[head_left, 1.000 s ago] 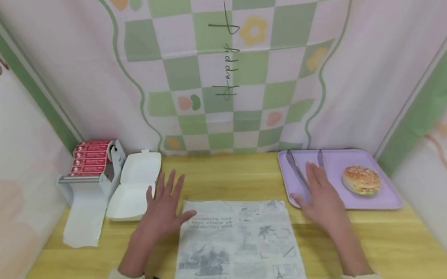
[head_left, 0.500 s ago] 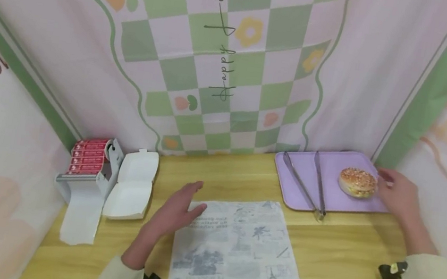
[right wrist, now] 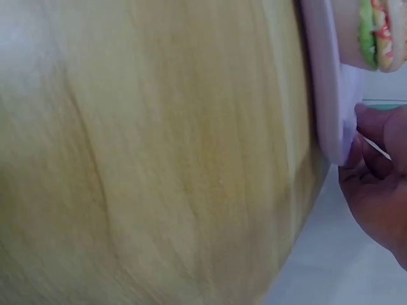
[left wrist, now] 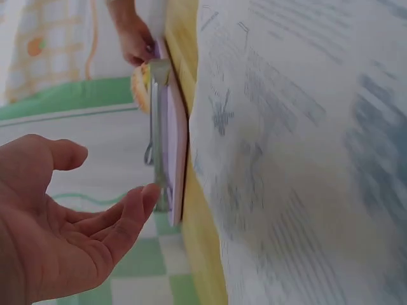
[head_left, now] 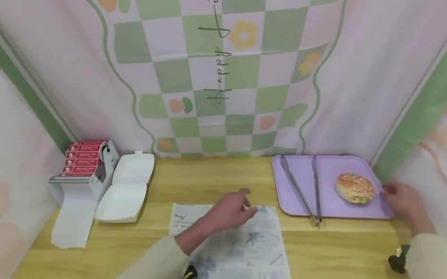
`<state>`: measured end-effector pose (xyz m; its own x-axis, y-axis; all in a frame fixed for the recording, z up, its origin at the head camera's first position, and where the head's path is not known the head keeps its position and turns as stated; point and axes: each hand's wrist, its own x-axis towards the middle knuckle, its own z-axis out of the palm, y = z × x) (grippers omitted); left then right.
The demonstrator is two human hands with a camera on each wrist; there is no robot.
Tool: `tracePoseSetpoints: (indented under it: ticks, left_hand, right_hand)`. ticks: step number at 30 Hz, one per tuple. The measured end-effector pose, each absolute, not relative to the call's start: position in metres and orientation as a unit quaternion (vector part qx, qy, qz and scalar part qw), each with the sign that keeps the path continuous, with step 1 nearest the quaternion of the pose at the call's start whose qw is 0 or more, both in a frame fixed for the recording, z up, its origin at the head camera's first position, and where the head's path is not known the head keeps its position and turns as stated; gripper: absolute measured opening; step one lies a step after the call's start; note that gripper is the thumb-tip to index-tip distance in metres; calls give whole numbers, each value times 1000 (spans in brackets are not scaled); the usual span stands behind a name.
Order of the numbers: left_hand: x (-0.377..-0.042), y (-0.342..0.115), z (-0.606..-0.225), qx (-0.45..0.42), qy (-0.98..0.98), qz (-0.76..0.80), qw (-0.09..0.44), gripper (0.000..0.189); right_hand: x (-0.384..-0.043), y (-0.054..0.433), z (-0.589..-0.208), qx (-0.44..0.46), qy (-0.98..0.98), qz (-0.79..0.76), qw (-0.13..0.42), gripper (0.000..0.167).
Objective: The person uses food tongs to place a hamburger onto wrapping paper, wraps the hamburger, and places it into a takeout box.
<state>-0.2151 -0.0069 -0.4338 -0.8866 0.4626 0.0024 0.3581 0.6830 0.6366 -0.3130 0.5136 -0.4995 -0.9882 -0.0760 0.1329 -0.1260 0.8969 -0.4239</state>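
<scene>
A purple tray (head_left: 297, 166) lies at the back right, bearing a sesame burger (head_left: 355, 188) and metal tongs (head_left: 298, 186) whose joined end sticks out over the front rim. My right hand (head_left: 405, 203) pinches the tray's right rim between thumb and fingers, as the right wrist view also shows at the rim (right wrist: 332, 127). Above the printed paper sheet (head_left: 234, 274), my left hand (head_left: 230, 210) hovers with fingers loosely bent and nothing in it. In the left wrist view that palm (left wrist: 70, 235) faces the tray, apart from it.
On the left stand a dispenser with a red-labelled roll (head_left: 85, 163) and an opened white takeaway box (head_left: 126, 188). A patterned curtain (head_left: 214, 85) closes off the table's back edge. The wooden table (head_left: 343, 261) extends in front of the tray.
My right hand has gone from over the tongs to the tray's right rim and now grips it. My left hand has moved right across the paper, toward the tray.
</scene>
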Motion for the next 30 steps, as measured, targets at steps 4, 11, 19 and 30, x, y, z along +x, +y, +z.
tracePoseSetpoints:
  ticks: [4,11,19,30]
  left_hand:
    - [-229,38,-438,191,922,326,80,69]
    - [-251,113,-437,112,931,340,68,86]
    - [-261,173,-451,-1,953,296,67,109]
    - [-264,205,-464,-45,980,189,36,110]
  right_hand:
    - [-311,518,-495,48,-974,213,59,37]
    - [-306,501,-486,46,-971,228,54,36]
    - [-296,506,-497,46,-970,234,53,35]
    - [-301,499,-494,41,-970,228,72,35]
